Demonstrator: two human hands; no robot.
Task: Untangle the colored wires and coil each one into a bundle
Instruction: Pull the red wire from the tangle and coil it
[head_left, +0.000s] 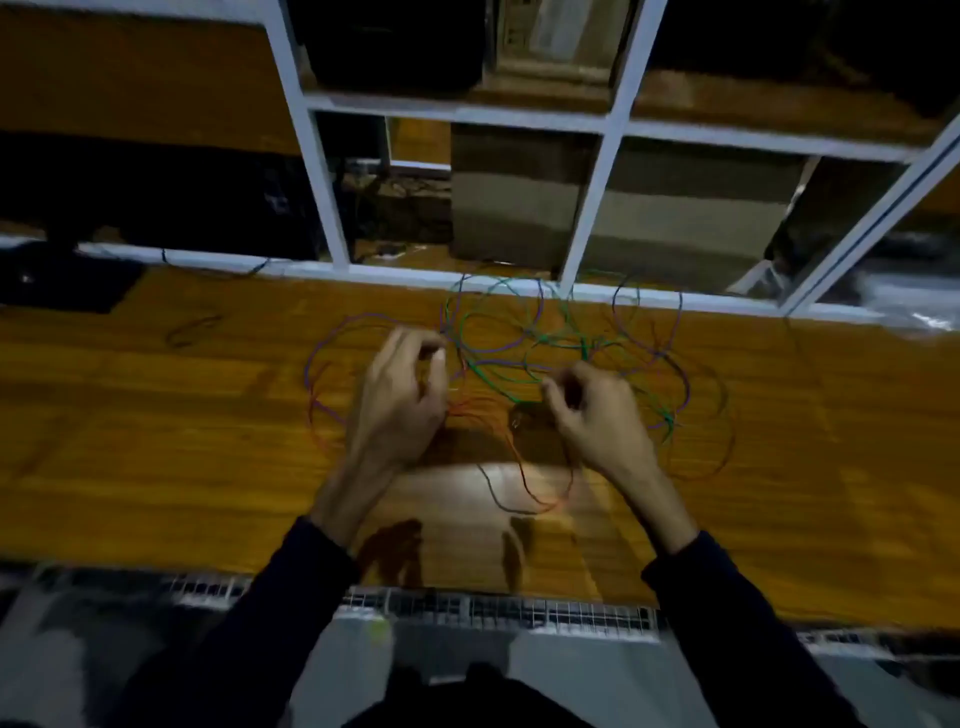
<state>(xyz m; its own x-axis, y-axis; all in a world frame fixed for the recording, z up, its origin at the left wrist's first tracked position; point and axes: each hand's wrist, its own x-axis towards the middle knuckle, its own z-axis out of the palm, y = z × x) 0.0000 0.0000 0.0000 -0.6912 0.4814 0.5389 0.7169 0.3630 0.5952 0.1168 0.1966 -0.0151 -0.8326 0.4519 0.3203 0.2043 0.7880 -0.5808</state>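
Hands over the tangle, both raised just above the wooden table (156, 441) with wrists angled inward and dark sleeves (291, 597) running back toward the body. Left hand (397, 400) shows its back to the camera, fingers curled tight, thumb and forefinger meeting near the top in a narrow grip; it appears to pinch strands where the purple wire (332, 332) and red wire (478, 410) cross, though blur keeps me from saying which strand it has. Right hand (597, 410) mirrors it, knuckles up, fingers curled inward, fingertips drawn together on the left side of the hand, a narrow grip again, seemingly on a thin strand near the green wire (498, 379); which one, I cannot tell.

Wires sprawl in loose overlapping loops across the middle of the table, spreading from left of the left hand to well right of the right hand and back toward the white frame (322, 171) at the far edge. Red loops trail toward the near side between the two wrists. One small dark loop (192, 327) lies apart, far left.
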